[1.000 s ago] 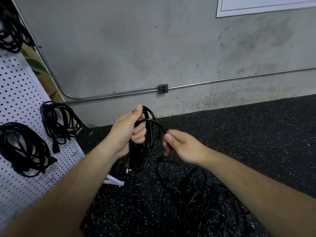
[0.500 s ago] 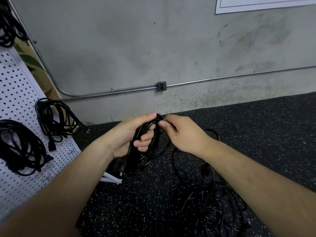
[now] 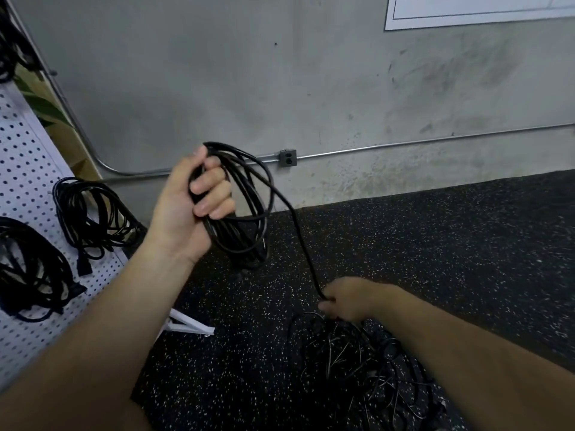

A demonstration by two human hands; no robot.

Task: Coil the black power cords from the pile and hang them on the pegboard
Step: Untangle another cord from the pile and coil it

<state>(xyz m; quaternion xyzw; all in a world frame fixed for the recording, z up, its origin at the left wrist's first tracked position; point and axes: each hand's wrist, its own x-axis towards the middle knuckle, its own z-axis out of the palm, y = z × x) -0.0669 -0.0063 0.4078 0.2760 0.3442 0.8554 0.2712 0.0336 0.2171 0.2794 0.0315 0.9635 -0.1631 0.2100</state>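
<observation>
**Cord coiling: coil in left hand, free run in right hand**

The black power cord (image 3: 249, 213) is partly coiled. Its loops hang in the air from the left hand (image 3: 183, 209), in front of the base of the wall (image 3: 217, 73) and above the floor (image 3: 451, 259). The left fingers (image 3: 211, 178) are curled tight round the gathered top of the loops, with the thumb pressed along the upper side.

One free run of the same cord leaves the top of the coil and slopes down to the right hand (image 3: 350, 301). The right fingers (image 3: 329, 306) are closed on this run, directly above the pile (image 3: 367, 371). The pile is a loose tangle of black cords lying on the floor, below and in front of the right forearm.

The pegboard (image 3: 28, 169) stands at the left edge of the view, white and perforated, leaning away from the floor. Two finished coils hang on it: one (image 3: 90, 213) nearer the wall, one (image 3: 31, 269) closer to the camera. A third dark bundle (image 3: 9, 42) shows at the top left corner. A white support foot (image 3: 189, 326) of the board rests on the floor.

The floor is black with light speckles. A metal conduit (image 3: 404, 144) runs along the wall through a small grey outlet box (image 3: 287, 158). A white sheet (image 3: 466, 10) is fixed to the wall at the top right.
</observation>
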